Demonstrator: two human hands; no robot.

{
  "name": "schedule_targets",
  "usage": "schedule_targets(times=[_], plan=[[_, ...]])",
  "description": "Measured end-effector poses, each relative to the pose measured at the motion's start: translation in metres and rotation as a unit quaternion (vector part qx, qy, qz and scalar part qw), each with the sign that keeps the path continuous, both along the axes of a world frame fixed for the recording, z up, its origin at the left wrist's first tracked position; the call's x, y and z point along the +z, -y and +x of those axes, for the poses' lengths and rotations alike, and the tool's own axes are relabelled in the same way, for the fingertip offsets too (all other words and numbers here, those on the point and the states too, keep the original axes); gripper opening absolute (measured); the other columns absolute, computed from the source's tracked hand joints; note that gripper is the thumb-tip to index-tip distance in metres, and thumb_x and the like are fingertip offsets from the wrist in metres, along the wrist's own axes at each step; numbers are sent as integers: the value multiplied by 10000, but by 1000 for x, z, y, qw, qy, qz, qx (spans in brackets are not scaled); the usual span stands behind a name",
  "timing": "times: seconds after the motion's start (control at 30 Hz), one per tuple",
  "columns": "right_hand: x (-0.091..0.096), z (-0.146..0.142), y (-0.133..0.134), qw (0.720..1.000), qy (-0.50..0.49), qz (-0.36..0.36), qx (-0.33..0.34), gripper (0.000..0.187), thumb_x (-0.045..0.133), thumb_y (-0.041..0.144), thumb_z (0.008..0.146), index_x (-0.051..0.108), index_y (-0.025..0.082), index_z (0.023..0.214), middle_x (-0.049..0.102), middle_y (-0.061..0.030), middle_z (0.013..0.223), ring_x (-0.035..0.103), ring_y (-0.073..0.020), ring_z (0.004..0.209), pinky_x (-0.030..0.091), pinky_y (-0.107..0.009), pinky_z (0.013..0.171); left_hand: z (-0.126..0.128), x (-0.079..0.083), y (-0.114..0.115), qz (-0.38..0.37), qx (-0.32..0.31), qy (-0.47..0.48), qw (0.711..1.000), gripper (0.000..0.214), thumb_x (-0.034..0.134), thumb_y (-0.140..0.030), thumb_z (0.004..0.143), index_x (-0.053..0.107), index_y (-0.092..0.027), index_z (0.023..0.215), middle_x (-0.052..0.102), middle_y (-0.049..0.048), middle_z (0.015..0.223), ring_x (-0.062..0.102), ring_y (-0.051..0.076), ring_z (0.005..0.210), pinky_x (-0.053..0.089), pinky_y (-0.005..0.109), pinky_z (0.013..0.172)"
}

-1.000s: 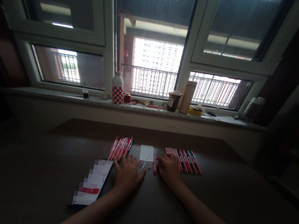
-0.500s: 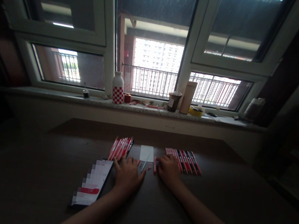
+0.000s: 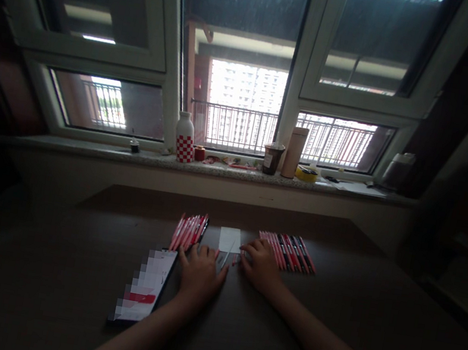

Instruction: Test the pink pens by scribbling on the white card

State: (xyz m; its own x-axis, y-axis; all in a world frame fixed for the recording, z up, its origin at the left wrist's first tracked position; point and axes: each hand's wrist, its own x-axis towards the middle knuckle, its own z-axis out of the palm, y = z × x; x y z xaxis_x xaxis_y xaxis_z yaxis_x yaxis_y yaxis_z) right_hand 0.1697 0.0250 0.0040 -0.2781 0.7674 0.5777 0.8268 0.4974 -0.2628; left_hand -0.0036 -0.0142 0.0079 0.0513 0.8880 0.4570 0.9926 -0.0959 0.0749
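Note:
My left hand (image 3: pixel 200 273) lies on the table with its fingers spread, its thumb close to a thin pale pen refill (image 3: pixel 228 255); whether they touch I cannot tell. Just beyond its fingertips is a bundle of pink and red pens (image 3: pixel 189 232), with one dark pen on the right side. My right hand (image 3: pixel 262 266) is curled, thumb and fingers closed around a pink pen barrel that they mostly hide. Small pink pen parts (image 3: pixel 234 259) lie between the hands, in front of a white paper square (image 3: pixel 230 239). More pens (image 3: pixel 292 253), pink, red and black, lie in a row beyond my right hand.
A phone (image 3: pixel 144 289) with a lit screen lies left of my left forearm. Along the windowsill (image 3: pixel 150 160) stand a checked bottle (image 3: pixel 185 139), a drink cup (image 3: pixel 272 159), a tan flask (image 3: pixel 294 152) and a yellow tape roll (image 3: pixel 306 174).
My right hand has shifted slightly left, and its fingers now cover the pink pen barrel that lay in view beside them. My left hand is almost unmoved.

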Motion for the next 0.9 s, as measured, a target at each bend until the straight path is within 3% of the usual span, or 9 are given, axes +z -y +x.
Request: schedule_targets(times=[0.27, 0.9], plan=[[-2, -6, 6, 1000, 12, -2, 12, 213, 630, 308, 797, 662, 235, 995, 574, -69, 1081, 445, -249, 1075, 345, -398, 946, 0, 0, 0, -5, -1, 6, 1000, 472, 412, -514, 830, 632, -180, 1080, 601, 131, 1110, 425, 334, 1139, 169, 585, 1034], [-5, -6, 4, 1000, 19, -10, 14, 141, 635, 282, 794, 670, 225, 917, 561, -80, 1081, 441, -260, 1078, 358, -407, 935, 0, -1, -1, 2, 0, -1, 1000, 495, 389, -524, 834, 632, -163, 1071, 599, 135, 1092, 428, 329, 1130, 160, 596, 1033]])
